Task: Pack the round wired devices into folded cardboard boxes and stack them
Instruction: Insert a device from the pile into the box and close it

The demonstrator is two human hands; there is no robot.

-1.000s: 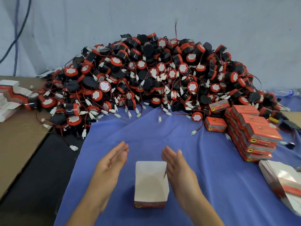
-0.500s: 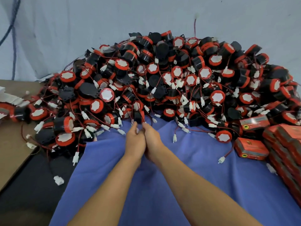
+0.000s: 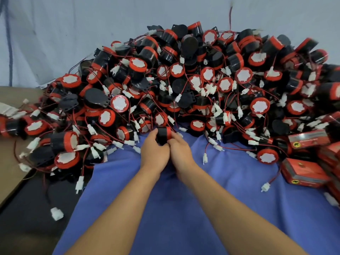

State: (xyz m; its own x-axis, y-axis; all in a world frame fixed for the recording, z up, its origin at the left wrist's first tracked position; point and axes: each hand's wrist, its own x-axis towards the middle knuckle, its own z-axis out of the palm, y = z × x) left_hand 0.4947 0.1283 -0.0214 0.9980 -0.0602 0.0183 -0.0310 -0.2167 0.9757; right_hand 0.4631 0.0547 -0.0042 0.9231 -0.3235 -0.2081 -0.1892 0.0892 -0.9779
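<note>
Blue cloth (image 3: 184, 208) covers the work surface, w/ a grey sheet (image 3: 73, 34) hung behind. L hand (image 3: 153, 153) and R hand (image 3: 181, 153) sit side by side, touching, at the near edge of the heap. Fingers of both are curled round one round device (image 3: 163, 137): black body, red band, on its side btwn the two hands, just above the cloth. Can't tell where its lead runs, as the hands hide the underside.

Just past the fingers is the heap (image 3: 184, 80) of same devices, piled high against the sheet, w/ red leads (image 3: 185, 78) and white plugs (image 3: 205, 159) crossing everywhere. Finished boxes (image 3: 303, 173), red/orange, lie at the R edge, touching the heap's foot. Brown cardboard (image 3: 11, 159) lies at the L edge, w/ devices spilling onto it. No open box in view.

Step, as I read it: pulling one unit free to pack.

Risks:
- Lead snagged in neighbours' wires. A quick pull could drag several units along, or strain the wire at the body.
- This unit sits at the foot of the slope, so taking it out may let those above slide onto the cloth and the packing space.
- Plug catching under another unit could jerk it out of the grip.
- Loose plugs near the L edge could get knocked to the floor.
</note>
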